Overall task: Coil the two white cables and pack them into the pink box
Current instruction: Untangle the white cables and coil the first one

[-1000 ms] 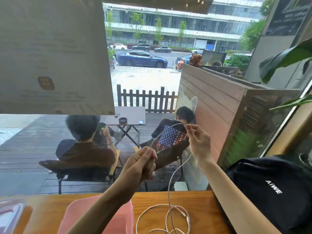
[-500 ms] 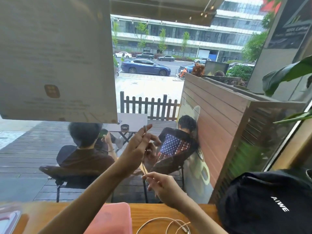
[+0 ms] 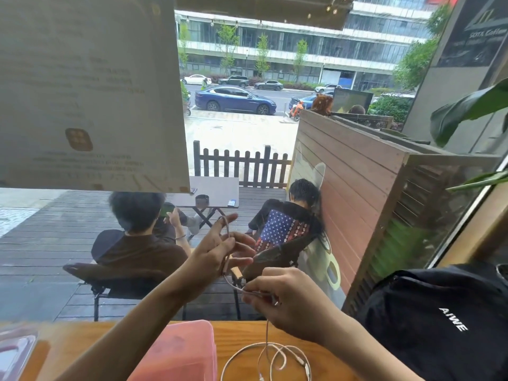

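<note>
Left hand (image 3: 217, 251) raised above the wooden counter (image 3: 239, 332), fingers spread and partly straight, white cable (image 3: 227, 243) looped over them, running from the index finger down past the palm; thumb looks pressed on the strand, though the exact pinch is hard to tell. Right hand (image 3: 286, 301) lower, nearer the counter, fingers curled, pinching the same cable just below the left hand. From the right hand the cable hangs straight down to the counter and ends in loose loops (image 3: 275, 356) lying flat there, connector ends in the tangle; whether that is one cable or two, cannot tell. Pink box (image 3: 181, 350) on the counter just left of the loops, under the left forearm, no cable in it. Black bag (image 3: 439, 320) with white lettering at the counter's right end. Clear lid-like piece (image 3: 13, 350) at the counter's left end. Beyond the counter, window glass with a paper sheet (image 3: 88, 89) stuck on.
</note>
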